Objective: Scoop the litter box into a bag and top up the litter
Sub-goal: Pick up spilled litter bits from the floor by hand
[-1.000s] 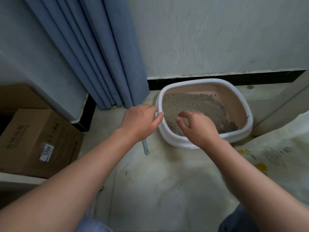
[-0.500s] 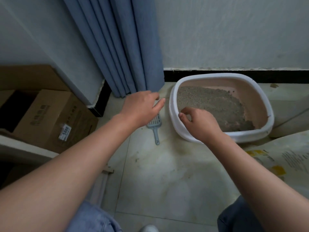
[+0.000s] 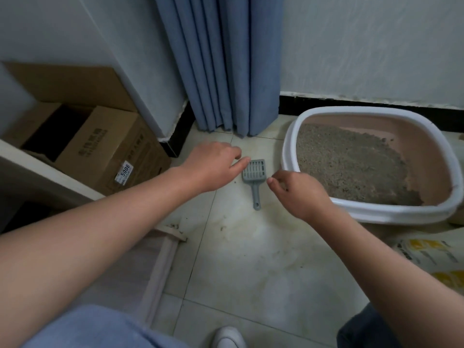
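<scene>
- Sitting on tile floor: litter box, white rim, grey litter heaped inside, against wall.
- Blue curtain left of litter box; cardboard box further left.
- Left hand left of litter box, fingers relaxed, empty, thumb just beside scoop.
- Right hand at box's near-left rim, loosely curled, empty.
- Grey scoop flat between hands.

Dim, soft indoor light, faint shadows, wide-angle bending at edges, slight blur w/ forearms.
</scene>
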Tool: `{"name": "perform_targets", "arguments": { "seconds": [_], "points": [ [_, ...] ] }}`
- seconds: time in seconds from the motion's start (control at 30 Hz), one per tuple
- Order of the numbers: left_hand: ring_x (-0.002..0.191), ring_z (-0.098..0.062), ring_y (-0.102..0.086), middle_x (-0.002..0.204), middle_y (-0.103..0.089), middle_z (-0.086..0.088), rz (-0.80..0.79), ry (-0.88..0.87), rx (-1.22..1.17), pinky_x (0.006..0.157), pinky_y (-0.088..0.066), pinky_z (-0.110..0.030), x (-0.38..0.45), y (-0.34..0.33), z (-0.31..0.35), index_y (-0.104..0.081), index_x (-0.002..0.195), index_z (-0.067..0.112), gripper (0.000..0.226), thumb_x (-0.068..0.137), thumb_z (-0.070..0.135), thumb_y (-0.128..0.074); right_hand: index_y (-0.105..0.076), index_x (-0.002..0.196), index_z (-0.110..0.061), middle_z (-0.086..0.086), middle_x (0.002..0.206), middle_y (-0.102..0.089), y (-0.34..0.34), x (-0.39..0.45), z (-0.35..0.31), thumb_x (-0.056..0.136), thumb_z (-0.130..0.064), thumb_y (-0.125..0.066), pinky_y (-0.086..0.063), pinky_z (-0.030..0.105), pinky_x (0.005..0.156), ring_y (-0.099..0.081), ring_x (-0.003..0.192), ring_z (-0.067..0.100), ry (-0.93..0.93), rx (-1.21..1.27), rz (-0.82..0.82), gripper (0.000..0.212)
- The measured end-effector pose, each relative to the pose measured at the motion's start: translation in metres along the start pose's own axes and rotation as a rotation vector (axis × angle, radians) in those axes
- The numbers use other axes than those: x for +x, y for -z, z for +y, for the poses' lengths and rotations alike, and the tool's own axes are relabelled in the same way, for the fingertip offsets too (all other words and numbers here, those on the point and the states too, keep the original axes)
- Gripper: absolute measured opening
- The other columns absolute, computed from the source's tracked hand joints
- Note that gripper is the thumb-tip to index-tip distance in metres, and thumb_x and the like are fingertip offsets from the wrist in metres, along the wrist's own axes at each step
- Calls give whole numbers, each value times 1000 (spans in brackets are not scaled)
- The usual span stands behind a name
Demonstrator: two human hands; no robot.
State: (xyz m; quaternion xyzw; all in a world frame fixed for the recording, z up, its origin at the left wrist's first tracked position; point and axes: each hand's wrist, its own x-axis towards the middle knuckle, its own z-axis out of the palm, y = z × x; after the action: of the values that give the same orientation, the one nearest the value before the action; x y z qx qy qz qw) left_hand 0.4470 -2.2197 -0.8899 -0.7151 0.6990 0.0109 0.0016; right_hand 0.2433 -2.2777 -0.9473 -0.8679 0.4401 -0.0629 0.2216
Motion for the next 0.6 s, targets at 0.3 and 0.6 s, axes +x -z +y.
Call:
{"name": "perform_targets", "arguments": {
  "seconds": [0.3, 0.6],
  "points": [
    [75, -20, -56, 80, -56, 5, 18, 291, -306, 60, -38, -33, -68, -74, -11, -62, 87, 21, 40, 101, 49, -38, -67, 103, -20, 8, 93, -69, -42, 1, -6, 100, -46, -39, -49, 36, 69, -63, 85, 29, 67, -67, -92, 38],
    [87, -23, -62, 91, -67, 2, 24, 321, -489, 69, -45, -34, -132, -143, 16, -65, 91, 21, 42, 100, 51, -37, -64, 101, -24, 5, 93, -69, -116, -53, 50, 99, -47, -38, -51, 37, 72, -62, 87, 30, -37, -97, -234, 34]
  ]
}}
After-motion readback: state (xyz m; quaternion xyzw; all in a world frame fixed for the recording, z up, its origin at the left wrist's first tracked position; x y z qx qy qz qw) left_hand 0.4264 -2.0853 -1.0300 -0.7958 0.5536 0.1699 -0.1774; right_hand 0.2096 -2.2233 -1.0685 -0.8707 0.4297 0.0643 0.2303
